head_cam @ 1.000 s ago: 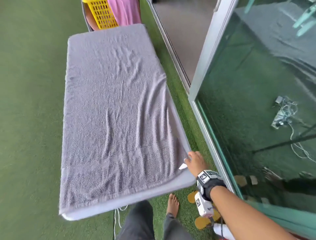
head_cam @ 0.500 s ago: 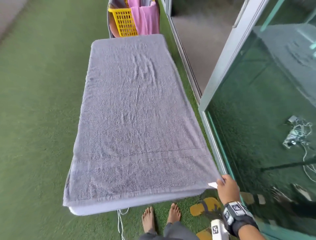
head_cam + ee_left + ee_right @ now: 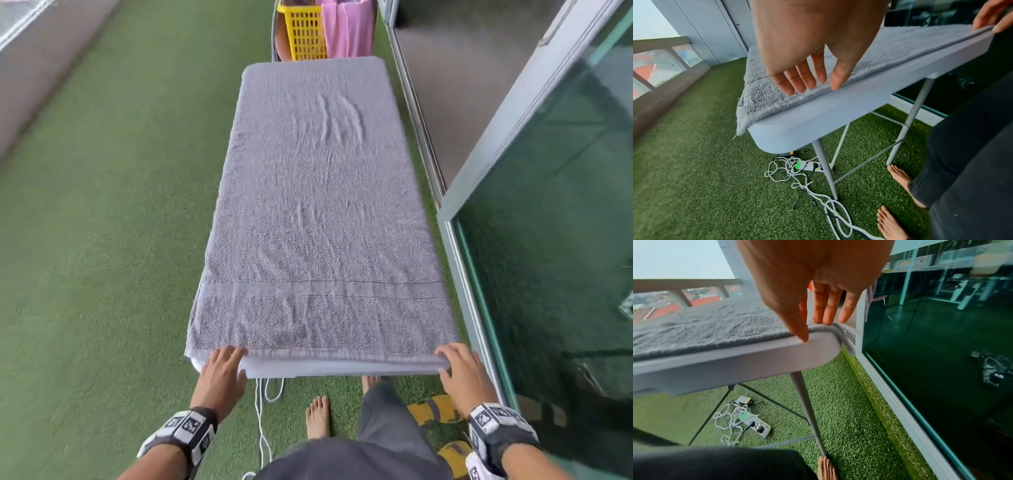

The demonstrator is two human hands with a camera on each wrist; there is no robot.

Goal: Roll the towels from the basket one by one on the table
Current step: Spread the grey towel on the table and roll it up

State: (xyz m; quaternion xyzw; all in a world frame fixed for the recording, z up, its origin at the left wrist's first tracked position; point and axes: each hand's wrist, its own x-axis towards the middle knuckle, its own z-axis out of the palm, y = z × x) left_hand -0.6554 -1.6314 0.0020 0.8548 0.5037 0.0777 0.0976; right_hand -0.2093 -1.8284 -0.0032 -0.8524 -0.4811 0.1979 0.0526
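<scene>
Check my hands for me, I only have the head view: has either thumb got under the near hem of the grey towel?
Observer: Not the right. In the right wrist view the right hand's thumb tip rests on the table's rim, just below the grey towel's hem, fingers on the corner.
Operator: And the left?
Observer: The left hand's thumb tip is at the hem, straight fingers over the towel; the hem lies flat.
Operator: Anything under the table?
Observer: A power strip with tangled white cable lies on the grass by the near left leg.
</scene>
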